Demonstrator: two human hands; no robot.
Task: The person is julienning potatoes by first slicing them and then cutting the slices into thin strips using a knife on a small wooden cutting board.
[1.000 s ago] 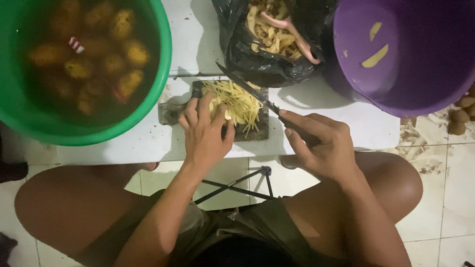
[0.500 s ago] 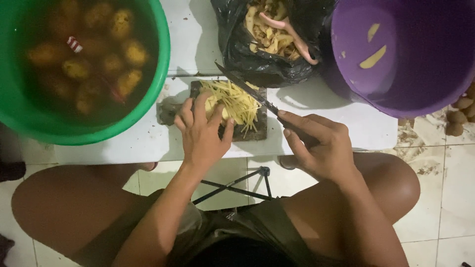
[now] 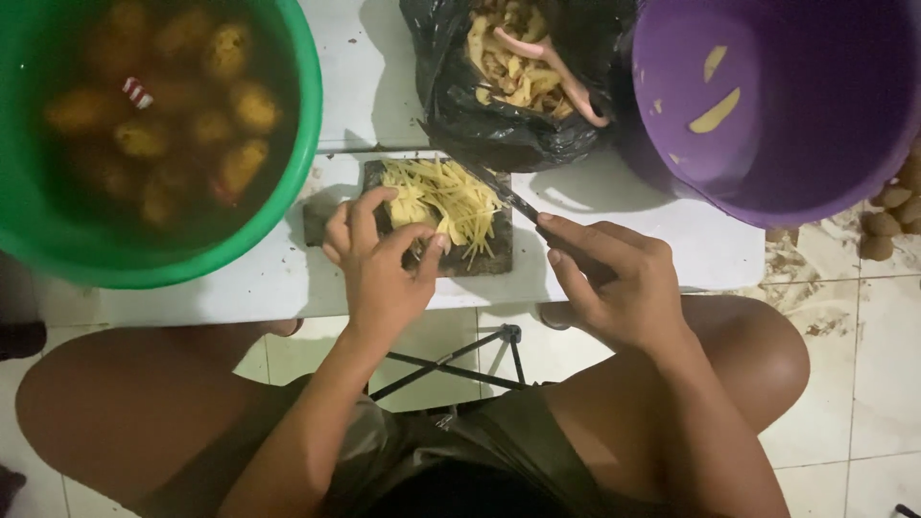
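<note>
- Potato strips [image 3: 443, 197], pale yellow, lie heaped on a small dark cutting board [image 3: 480, 257] on the white bench [image 3: 672, 240], just ahead of both hands; the left fingers hide the near part of the heap.
- Green tub [image 3: 144, 259], ahead and left of the left hand, cut off by the frame edge, holds murky water with whole potatoes [image 3: 235, 105], dim and hard to make out.
- Purple tub [image 3: 767, 182], ahead of the right hand, partly out of frame, has a few yellow strips stuck to its wall.
- Black bag [image 3: 480, 134], just beyond the board, holds peelings.
- Left hand [image 3: 379, 259] presses down, fingers curled on the strips.
- Right hand [image 3: 614, 278] is closed around a knife [image 3: 504, 192], handle hidden, blade tip over the heap.
</note>
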